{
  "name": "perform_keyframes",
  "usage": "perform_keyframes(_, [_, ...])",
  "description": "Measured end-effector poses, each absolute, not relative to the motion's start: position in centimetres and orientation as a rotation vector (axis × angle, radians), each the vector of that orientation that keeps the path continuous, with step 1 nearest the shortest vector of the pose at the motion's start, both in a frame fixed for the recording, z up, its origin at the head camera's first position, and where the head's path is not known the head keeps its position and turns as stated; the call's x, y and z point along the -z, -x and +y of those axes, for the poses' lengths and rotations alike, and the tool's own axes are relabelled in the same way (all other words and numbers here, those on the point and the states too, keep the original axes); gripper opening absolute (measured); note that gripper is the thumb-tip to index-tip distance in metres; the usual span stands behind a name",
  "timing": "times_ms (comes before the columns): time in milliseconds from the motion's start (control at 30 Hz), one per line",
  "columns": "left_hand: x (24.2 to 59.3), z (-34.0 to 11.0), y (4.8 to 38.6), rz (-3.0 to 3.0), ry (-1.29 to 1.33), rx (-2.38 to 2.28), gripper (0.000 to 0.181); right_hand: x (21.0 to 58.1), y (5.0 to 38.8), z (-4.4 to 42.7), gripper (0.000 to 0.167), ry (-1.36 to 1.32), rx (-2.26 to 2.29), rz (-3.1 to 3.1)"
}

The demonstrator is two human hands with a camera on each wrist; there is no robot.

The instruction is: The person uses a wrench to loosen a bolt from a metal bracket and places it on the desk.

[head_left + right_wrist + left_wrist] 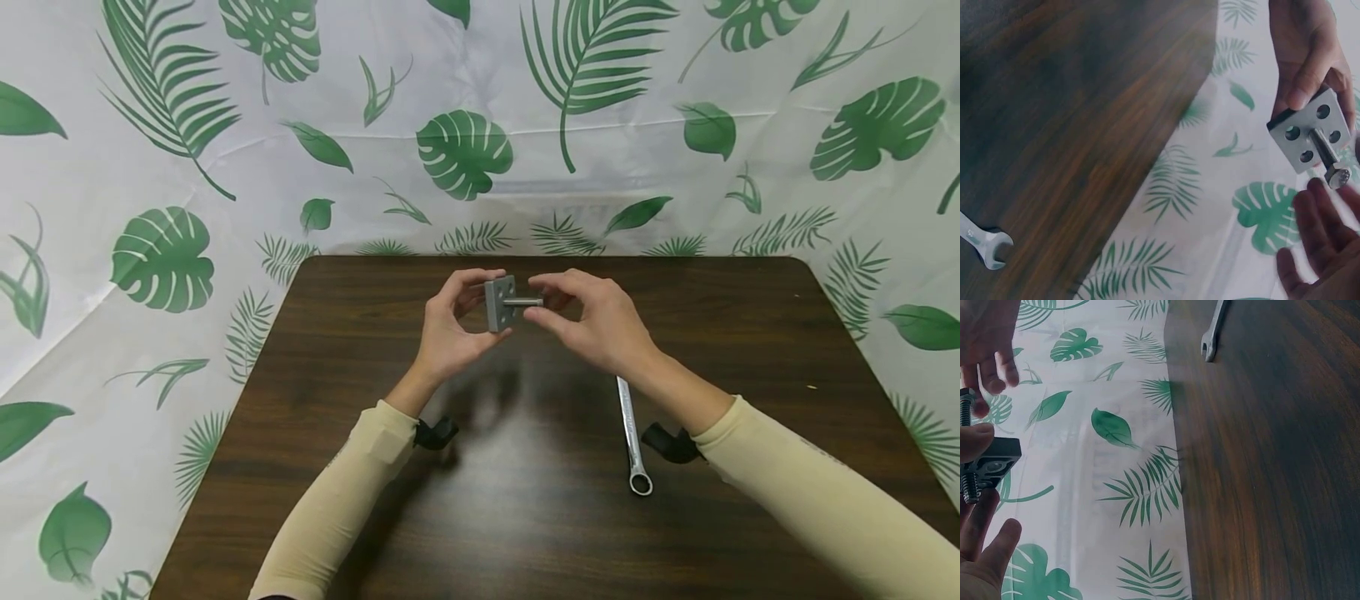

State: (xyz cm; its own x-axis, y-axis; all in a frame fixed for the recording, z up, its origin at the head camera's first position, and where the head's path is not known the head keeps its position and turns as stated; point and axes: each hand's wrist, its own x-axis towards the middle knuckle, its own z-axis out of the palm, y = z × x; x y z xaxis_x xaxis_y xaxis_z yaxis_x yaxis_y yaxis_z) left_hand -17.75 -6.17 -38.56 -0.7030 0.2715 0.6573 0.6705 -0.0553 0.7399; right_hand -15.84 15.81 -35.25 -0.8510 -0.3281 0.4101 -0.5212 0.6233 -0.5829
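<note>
My left hand (453,325) holds a square grey metal plate (491,306) by its edges, up above the table. In the right wrist view, the plate (1297,140) shows several round holes, and a hex bolt (1327,150) stands out of its middle. The bolt's threaded end (970,490) comes out on the plate's other side in the left wrist view. Around the bolt head, my right hand (596,317) has its thumb and fingers spread, with a small gap visible. In the right wrist view its fingers (1319,231) lie just below the head.
A combination wrench (632,433) lies on the dark wooden table (525,517), right of the middle, its upper end hidden by my right arm in the head view. Behind the table hangs a white leaf-print cloth (360,183). Black wrist mounts (671,442) stick out from both sleeves.
</note>
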Motion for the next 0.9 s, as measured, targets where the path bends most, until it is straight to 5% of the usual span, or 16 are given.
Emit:
perform_keyframes(267, [38.71,-6.23,17.79,-1.903,1.023,1.817,0.065,35.27,15.86,15.81,0.020,-0.665,-1.042,-2.619])
perform_keyframes(600, [38.82,-6.30,17.93,-1.892,1.026,1.810,0.065,35.06,15.80,15.58,0.034,-0.537,-1.027,-2.707])
perform_keyframes(733, [38.83,-6.31,17.90,-1.898,1.017,1.808,0.065,34.99,15.98,15.55,0.019,-0.657,-1.017,-2.639])
perform_keyframes(900, [38.73,-6.28,17.83,-1.885,1.013,1.824,0.065,34.88,15.86,15.55,0.028,-0.692,-1.031,-2.563])
